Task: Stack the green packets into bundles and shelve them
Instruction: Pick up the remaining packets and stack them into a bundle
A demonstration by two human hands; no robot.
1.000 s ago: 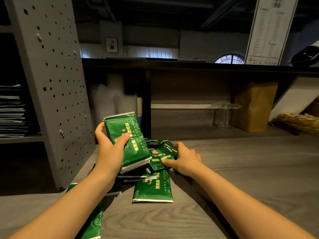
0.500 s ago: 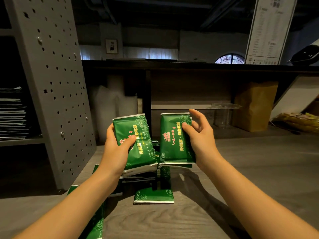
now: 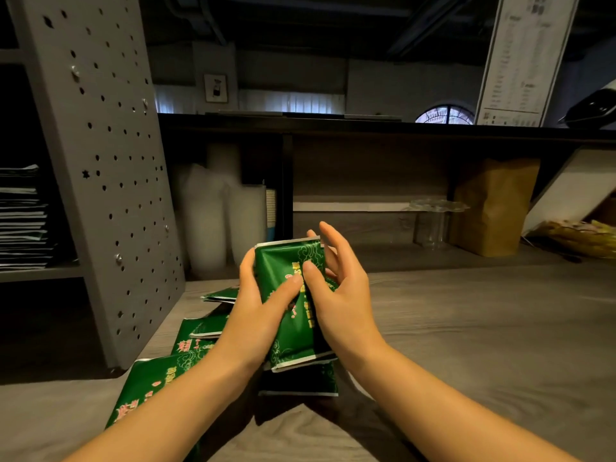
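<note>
"At centre frame, on my feed, both forearms rise from the bottom edge and meet. The left hand (image 3: 256, 305) and the right hand (image 3: 343, 295) close in from either side on a bundle of green packets (image 3: 286, 331)."

"How are they holding it?"

"I see the left hand's fingers curled behind the bundle's left edge, with the thumb laid across the printed front. The right hand pinches the other side, thumb on the front beside the left thumb's tip and fingers behind. One finger stands straighter, above the top edge. Both hands are grasping it."

"Where is the bundle itself?"

"Raised between the palms, roughly upright and a little tilted, its white bottom edges slightly fanned. I cannot tell whether it touches the single packet (image 3: 300, 383) lying flat just beneath it on the wooden table (image 3: 466, 345)."

"And further out?"

"I have loose packets (image 3: 150, 391) scattered at lower left, partly under the left forearm. Behind them a grey perforated panel (image 3: 100, 161) leans up the left side. At the left edge a shelf holds a stack of thin flat items (image 3: 23, 215), too dark to name. At right of centre, in the counter's recess, I see a clear cup (image 3: 433, 221) beside a brown paper bag (image 3: 493, 208)."
</note>
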